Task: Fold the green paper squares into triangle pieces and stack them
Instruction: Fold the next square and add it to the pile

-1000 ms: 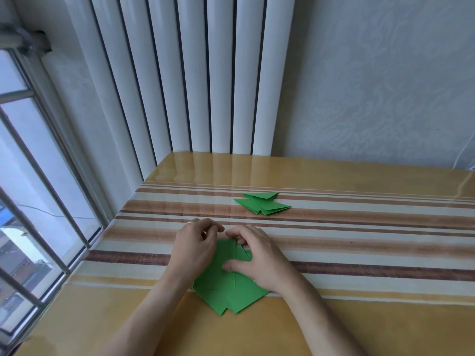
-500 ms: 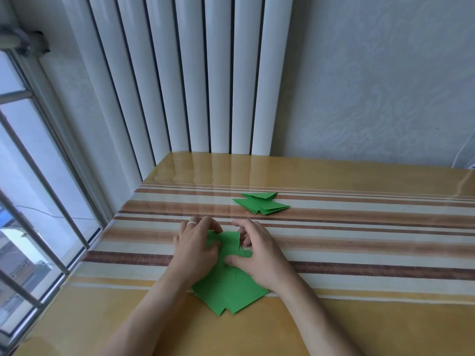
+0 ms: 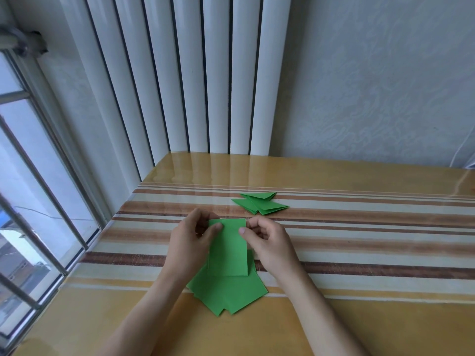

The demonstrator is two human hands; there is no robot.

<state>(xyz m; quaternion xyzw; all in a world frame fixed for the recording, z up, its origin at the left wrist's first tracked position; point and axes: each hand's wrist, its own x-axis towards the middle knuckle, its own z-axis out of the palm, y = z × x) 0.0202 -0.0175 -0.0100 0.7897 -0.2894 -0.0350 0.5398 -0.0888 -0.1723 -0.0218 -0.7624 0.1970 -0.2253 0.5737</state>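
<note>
We start on the left. Our left hand (image 3: 191,242) pinches the left top edge of the green paper (image 3: 227,249), with the thumb on top and the other fingers curled behind. The paper sits in the middle, between both hands. It looks like a tall rectangle, so we think it is already folded in half. Its long side runs from 12 o'clock to 6 o'clock, away from us and back to us. Its top end is held at the hands and its bottom end lies over the pile of green squares (image 3: 227,294), which rests on the table (image 3: 359,317) at 6 o'clock from the hands.

Next comes our right hand (image 3: 270,244). It pinches the right top edge of the same paper, thumb on top. Both hands are just as near to the paper, one on each side.

We think the next fold will bring a top corner down toward 6 o'clock to start a triangle. The hands are already at the top corners, so that looks easy.

At 1 o'clock from the hands, a little apart, lies the stack of folded triangles (image 3: 261,205). The right hand is nearer to it.
</note>
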